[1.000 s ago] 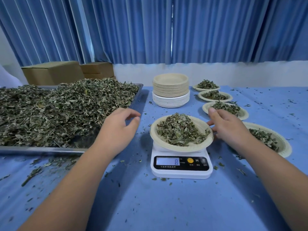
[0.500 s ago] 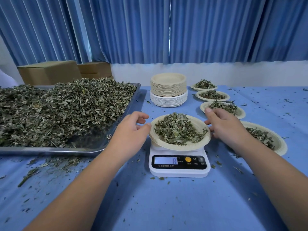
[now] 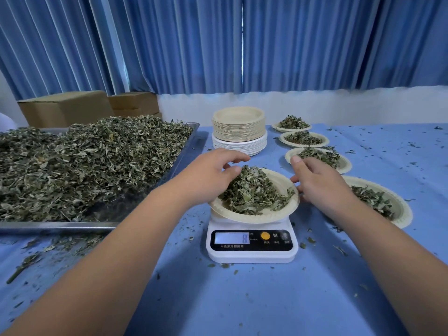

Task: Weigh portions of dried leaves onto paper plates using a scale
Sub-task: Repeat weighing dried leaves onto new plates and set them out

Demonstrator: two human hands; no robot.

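Head view: the beige paper plate of dried leaves sits on the white scale at the blue table's middle. The left hand curves over its left rim, grip unclear; the wide right hand touches the right rim. Weighing looks done; next, a level lift.

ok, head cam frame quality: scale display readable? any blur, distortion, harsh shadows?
Head view: the scale display shows a legible 8 without glare, but the print below it is too small to read; left hand and right hand look slightly soft; curtains lean at the edges from wide-angle distortion; forearm shadows on the blue cloth are soft.
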